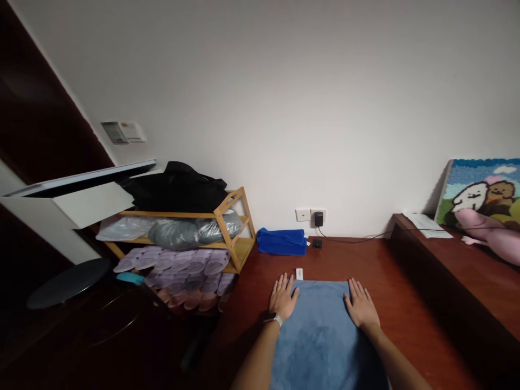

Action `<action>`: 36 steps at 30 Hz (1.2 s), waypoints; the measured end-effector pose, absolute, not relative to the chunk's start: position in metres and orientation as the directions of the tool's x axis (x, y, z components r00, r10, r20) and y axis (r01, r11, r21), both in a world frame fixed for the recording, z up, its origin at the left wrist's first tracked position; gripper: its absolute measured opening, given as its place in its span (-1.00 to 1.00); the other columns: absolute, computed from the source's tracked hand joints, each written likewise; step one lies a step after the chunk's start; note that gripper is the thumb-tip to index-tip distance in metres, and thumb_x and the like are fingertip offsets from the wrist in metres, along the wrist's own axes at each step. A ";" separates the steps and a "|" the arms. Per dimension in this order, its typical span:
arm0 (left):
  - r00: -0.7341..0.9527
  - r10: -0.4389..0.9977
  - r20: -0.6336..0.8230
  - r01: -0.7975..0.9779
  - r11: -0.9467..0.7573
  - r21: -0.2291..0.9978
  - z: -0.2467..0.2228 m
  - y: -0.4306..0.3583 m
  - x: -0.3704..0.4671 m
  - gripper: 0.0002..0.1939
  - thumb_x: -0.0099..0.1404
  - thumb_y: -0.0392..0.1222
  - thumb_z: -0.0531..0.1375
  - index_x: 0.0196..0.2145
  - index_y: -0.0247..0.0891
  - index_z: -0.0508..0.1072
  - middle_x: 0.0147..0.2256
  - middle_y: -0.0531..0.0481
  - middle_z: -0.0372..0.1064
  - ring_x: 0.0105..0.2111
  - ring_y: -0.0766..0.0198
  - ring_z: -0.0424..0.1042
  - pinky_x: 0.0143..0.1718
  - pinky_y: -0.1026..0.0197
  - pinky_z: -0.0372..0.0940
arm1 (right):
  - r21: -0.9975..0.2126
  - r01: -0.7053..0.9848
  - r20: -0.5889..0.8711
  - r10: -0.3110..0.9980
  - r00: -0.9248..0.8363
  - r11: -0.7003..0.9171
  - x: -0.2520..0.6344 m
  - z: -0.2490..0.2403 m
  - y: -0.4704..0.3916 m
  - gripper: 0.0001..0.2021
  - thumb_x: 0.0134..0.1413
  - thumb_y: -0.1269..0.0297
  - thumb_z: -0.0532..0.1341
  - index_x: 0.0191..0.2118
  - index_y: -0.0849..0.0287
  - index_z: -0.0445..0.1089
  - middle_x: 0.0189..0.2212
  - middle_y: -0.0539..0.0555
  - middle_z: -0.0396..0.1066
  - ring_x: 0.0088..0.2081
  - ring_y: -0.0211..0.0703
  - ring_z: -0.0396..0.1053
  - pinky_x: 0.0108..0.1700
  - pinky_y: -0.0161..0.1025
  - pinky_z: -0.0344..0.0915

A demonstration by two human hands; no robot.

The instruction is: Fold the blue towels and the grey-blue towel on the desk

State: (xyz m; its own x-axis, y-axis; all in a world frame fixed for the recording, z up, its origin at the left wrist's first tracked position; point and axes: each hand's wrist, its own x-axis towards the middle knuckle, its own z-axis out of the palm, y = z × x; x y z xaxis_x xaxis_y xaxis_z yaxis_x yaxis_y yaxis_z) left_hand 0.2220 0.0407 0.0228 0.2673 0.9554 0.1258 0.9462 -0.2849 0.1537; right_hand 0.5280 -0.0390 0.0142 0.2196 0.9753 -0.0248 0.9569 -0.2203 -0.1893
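A grey-blue towel (320, 325) lies spread on the reddish-brown table (252, 319), its near end running out of the bottom of the view. My left hand (283, 298) rests flat at the towel's far left corner, fingers stretched out, with a band on the wrist. At the far right corner my right hand (361, 304) lies flat too, its fingers extended and nothing held. A small white tag (299, 274) sticks out from the towel's far edge, close to my left fingertips. Beyond it a bright blue folded cloth (282, 241) lies against the wall.
On the left stands a wooden rack (227, 216) with purple slippers (190, 261) and a black bag (179, 187). A black plug (319, 219) sits in the wall socket, its cable running right. A raised ledge (447, 260) holds paper (428, 225), a pink plush toy (487, 233) and a fuzzy picture (479, 187).
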 end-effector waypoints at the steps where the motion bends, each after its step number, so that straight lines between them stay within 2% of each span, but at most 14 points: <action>1: 0.270 0.957 0.110 0.946 -0.285 0.156 0.025 0.042 0.222 -0.32 0.50 0.17 -0.15 0.44 -0.17 0.09 0.47 -0.11 -0.09 0.46 0.06 -0.11 0.44 -0.10 -0.10 | -0.194 0.956 -0.024 0.976 0.218 -0.219 0.528 0.015 -0.039 -0.26 0.36 -0.02 -0.24 0.49 0.33 -0.15 0.50 0.09 -0.16 0.50 -0.07 -0.25 0.48 -0.06 -0.33; 5: 0.253 0.966 0.045 0.947 -0.257 0.193 0.037 0.043 0.221 -0.28 0.51 0.19 -0.17 0.45 -0.26 0.06 0.45 -0.17 -0.04 0.45 0.05 -0.06 0.42 -0.08 -0.04 | -0.209 0.954 -0.016 0.976 0.216 -0.215 0.527 0.017 -0.040 -0.27 0.36 0.00 -0.23 0.49 0.34 -0.15 0.50 0.10 -0.16 0.50 -0.07 -0.25 0.48 -0.06 -0.34; 6: 0.227 0.971 0.078 0.950 -0.239 0.200 0.040 0.041 0.223 -0.29 0.51 0.17 -0.16 0.44 -0.28 0.07 0.45 -0.19 -0.03 0.44 0.04 -0.04 0.42 -0.08 -0.03 | -0.214 0.953 -0.017 0.976 0.216 -0.214 0.527 0.017 -0.040 -0.27 0.36 0.01 -0.23 0.49 0.34 -0.15 0.50 0.10 -0.16 0.49 -0.07 -0.24 0.48 -0.06 -0.33; 9: 0.179 0.938 0.297 0.947 -0.247 0.207 0.045 0.024 0.241 -0.38 0.54 0.03 -0.17 0.41 -0.28 0.15 0.44 -0.19 0.00 0.44 0.01 -0.02 0.40 -0.12 0.01 | -0.241 0.949 -0.012 0.978 0.208 -0.205 0.528 0.016 -0.039 -0.27 0.36 -0.01 -0.23 0.49 0.33 -0.15 0.50 0.09 -0.16 0.49 -0.07 -0.24 0.48 -0.05 -0.32; 11: 0.293 0.878 0.379 0.902 -0.385 0.195 0.044 0.008 0.265 -0.43 0.55 -0.03 -0.17 0.38 -0.22 0.22 0.41 -0.15 0.11 0.41 0.04 0.05 0.39 -0.10 0.05 | -0.259 0.945 -0.001 0.978 0.207 -0.201 0.528 0.014 -0.039 -0.27 0.36 -0.01 -0.22 0.49 0.33 -0.15 0.49 0.11 -0.15 0.49 -0.06 -0.24 0.48 -0.04 -0.32; 13: 0.472 0.801 0.369 0.808 -0.560 0.182 0.040 -0.008 0.295 -0.46 0.55 0.00 -0.13 0.37 -0.14 0.23 0.38 -0.07 0.18 0.39 0.10 0.10 0.40 -0.06 0.04 | -0.269 0.942 0.003 0.978 0.208 -0.200 0.529 0.013 -0.038 -0.27 0.36 0.00 -0.21 0.49 0.34 -0.15 0.49 0.13 -0.14 0.49 -0.04 -0.23 0.48 -0.02 -0.32; 15: 0.567 0.758 0.324 0.747 -0.638 0.187 0.034 -0.019 0.323 -0.44 0.54 0.05 -0.11 0.40 -0.09 0.18 0.40 -0.01 0.14 0.41 0.13 0.06 0.43 -0.05 -0.02 | -0.267 0.943 0.001 0.978 0.208 -0.200 0.529 0.012 -0.038 -0.27 0.35 0.01 -0.21 0.49 0.35 -0.14 0.49 0.14 -0.14 0.49 -0.04 -0.24 0.48 -0.02 -0.32; 20: 0.522 0.831 0.194 0.801 -0.555 0.223 0.021 -0.017 0.331 -0.39 0.55 0.14 -0.18 0.44 -0.06 0.08 0.45 -0.02 0.00 0.44 0.12 -0.04 0.44 -0.09 -0.05 | -0.245 0.948 -0.010 0.979 0.206 -0.202 0.530 0.013 -0.038 -0.27 0.35 0.00 -0.22 0.49 0.32 -0.15 0.50 0.09 -0.17 0.49 -0.07 -0.24 0.48 -0.05 -0.32; 27: 0.386 0.915 0.120 0.904 -0.401 0.147 0.023 0.006 0.221 -0.42 0.53 0.16 -0.12 0.42 0.04 0.14 0.45 0.01 -0.02 0.44 0.08 -0.03 0.43 -0.12 -0.05 | -0.251 0.947 -0.005 0.978 0.207 -0.201 0.530 0.012 -0.038 -0.26 0.35 -0.02 -0.23 0.49 0.35 -0.15 0.49 0.11 -0.15 0.50 -0.06 -0.25 0.48 -0.04 -0.34; 36: 0.357 0.913 0.197 0.907 -0.390 0.160 0.017 0.004 0.204 -0.43 0.53 0.09 -0.06 0.42 0.02 0.14 0.47 -0.02 -0.08 0.45 0.10 -0.08 0.42 -0.09 -0.02 | -0.183 0.959 -0.023 0.977 0.214 -0.215 0.529 0.009 -0.035 -0.27 0.36 -0.01 -0.24 0.50 0.31 -0.17 0.50 0.08 -0.18 0.50 -0.07 -0.25 0.47 -0.05 -0.31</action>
